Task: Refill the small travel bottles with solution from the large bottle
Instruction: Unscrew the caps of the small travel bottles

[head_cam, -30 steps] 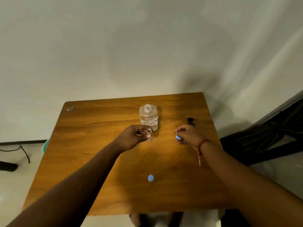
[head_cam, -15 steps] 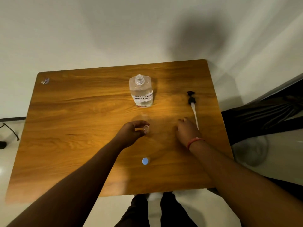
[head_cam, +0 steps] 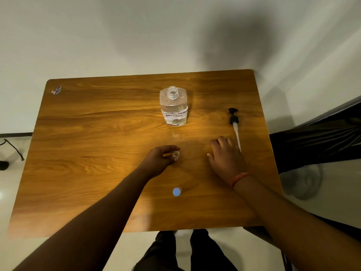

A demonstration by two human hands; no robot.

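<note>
From the head camera I look down on a wooden table (head_cam: 97,153) set against a pale wall, with both bare arms reaching in from the near edge. My left hand (head_cam: 158,160) sits near the middle of the table, its thumb and fingers closed around a small open travel bottle (head_cam: 176,154) that stands upright with its clear mouth facing up. My right hand (head_cam: 226,155) lies palm down on the wood just to the right, fingers spread a little and gripping nothing I can make out; whether anything sits beneath the palm I cannot tell. An orange-red band (head_cam: 239,178) circles that wrist. Beyond the two hands, toward the wall, the large bottle (head_cam: 173,107) stands upright with its neck uncapped, clear liquid inside and a white hand-lettered label across its front. Its black pump head (head_cam: 233,119) lies flat on the table well to the right of it, the white dip tube running back toward me and ending just beside the right hand's fingers. Closer to me, between my forearms, a second small bottle with a blue cap (head_cam: 176,191) stands apart from everything else. A small scrap (head_cam: 56,90) lies at the far left corner of the table. Dark trouser legs (head_cam: 195,251) show below the table's near edge.
</note>
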